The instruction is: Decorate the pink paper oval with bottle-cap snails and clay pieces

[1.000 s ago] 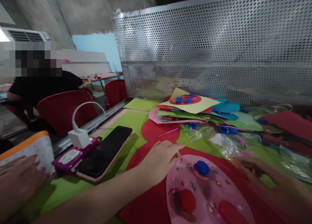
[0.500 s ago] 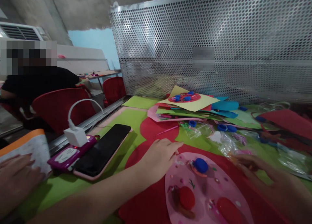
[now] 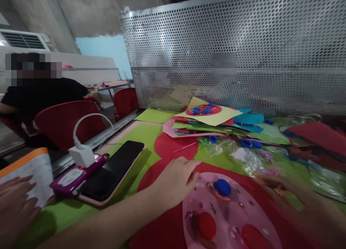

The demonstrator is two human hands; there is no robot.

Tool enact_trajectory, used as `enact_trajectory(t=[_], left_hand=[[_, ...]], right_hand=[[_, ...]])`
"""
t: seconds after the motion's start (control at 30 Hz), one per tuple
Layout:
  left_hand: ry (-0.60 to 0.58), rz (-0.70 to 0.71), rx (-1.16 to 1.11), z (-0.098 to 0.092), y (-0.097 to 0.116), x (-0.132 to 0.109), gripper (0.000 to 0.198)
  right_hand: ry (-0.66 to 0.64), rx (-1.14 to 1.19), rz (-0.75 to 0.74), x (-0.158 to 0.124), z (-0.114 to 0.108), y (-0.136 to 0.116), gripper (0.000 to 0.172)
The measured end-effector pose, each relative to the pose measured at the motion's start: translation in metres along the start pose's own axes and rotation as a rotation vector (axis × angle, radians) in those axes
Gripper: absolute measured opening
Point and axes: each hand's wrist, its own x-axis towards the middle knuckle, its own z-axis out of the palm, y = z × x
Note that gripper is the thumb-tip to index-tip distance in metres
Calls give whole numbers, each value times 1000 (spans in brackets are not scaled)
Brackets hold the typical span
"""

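Note:
A pink oval paper [image 3: 224, 213] lies on a red heart-like paper shape [image 3: 159, 225], in front of me. On the oval are a blue cap [image 3: 222, 187], a red cap [image 3: 207, 225], another red cap [image 3: 254, 237] and small bits of decoration. My left hand [image 3: 175, 178] rests at the oval's upper left edge, fingers loosely bent and apart, holding nothing I can see. At the right, my right hand [image 3: 300, 202] is by a clear plastic bag [image 3: 252, 166]. Its thumb and fingers come together, blurred, around something small I cannot make out.
Another person's hand [image 3: 16, 202] lies on a patterned paper at left. A phone [image 3: 113, 171] sits beside a purple power strip [image 3: 78, 175] with a white charger [image 3: 81, 156]. Behind stand a stack of coloured papers [image 3: 213, 115] and a perforated metal panel [image 3: 189, 43]. A pink stick [image 3: 185, 147] lies nearby.
The view has shifted slightly. My right hand has moved a little to the left by the plastic bag. My left hand stays at the oval's edge.

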Motion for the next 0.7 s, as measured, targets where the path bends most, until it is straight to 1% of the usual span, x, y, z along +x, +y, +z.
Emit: enact_trajectory(t=[0.1,0.17,0.23,0.3,0.4,0.47,0.57,0.7], left_hand=[[6,4,13,-1,0,0,39],[5,4,17,-2,1,0,39],[-1,7,16,-4,1,1,39],[-5,8,9,-5,0,1,41],[-6,-1,-3,-5,0,2,41],[-4,-15,-4,-5,0,3,40],[-9,-24,6,-5,2,3,37],[-4,-40,29,-5,5,2,35]], right_hand=[[81,-76,45,0,0,-2,27],[90,-140,87,0,-1,-4,26],[71,-173,86,0,-1,-2,26],[65,-179,45,1,-2,4,27],[40,-192,-44,2,1,22,31],[26,-206,-48,1,6,32,34],[48,-248,21,-4,14,34,40],[99,-334,116,-11,22,23,45]])
